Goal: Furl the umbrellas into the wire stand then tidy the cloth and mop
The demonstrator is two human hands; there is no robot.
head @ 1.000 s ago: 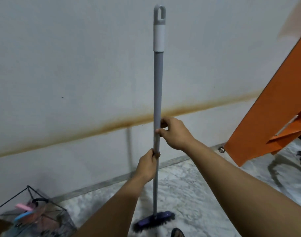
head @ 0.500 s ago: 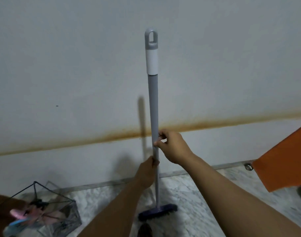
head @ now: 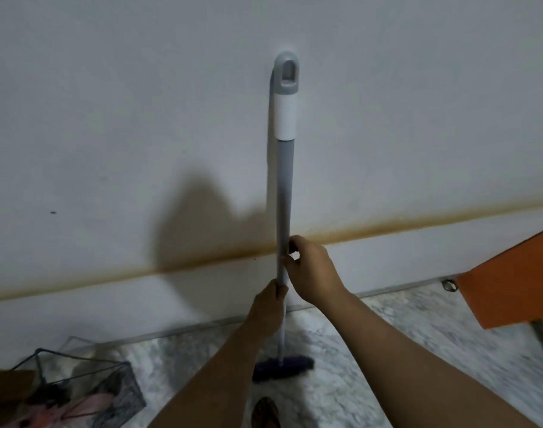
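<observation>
The mop [head: 285,186] stands nearly upright, a grey pole with a white sleeve and a hanging loop at its top, which rests against the white wall. Its dark purple head [head: 282,367] sits on the marble floor. My right hand [head: 310,268] grips the pole at mid height. Just below it my left hand [head: 268,308] is closed around the pole too. The black wire stand [head: 88,381] is at the bottom left, with folded pink and dark umbrellas inside. No cloth is in view.
An orange panel [head: 511,276] juts in from the right, with a thin metal leg under it. A brown stain line runs across the wall [head: 109,118]. A sandalled foot [head: 265,413] shows at the bottom edge, near the mop head.
The mop's top has tipped away to the wall, and its shadow has closed up to the pole. The view has shifted left and down; the orange panel has slid toward the right edge.
</observation>
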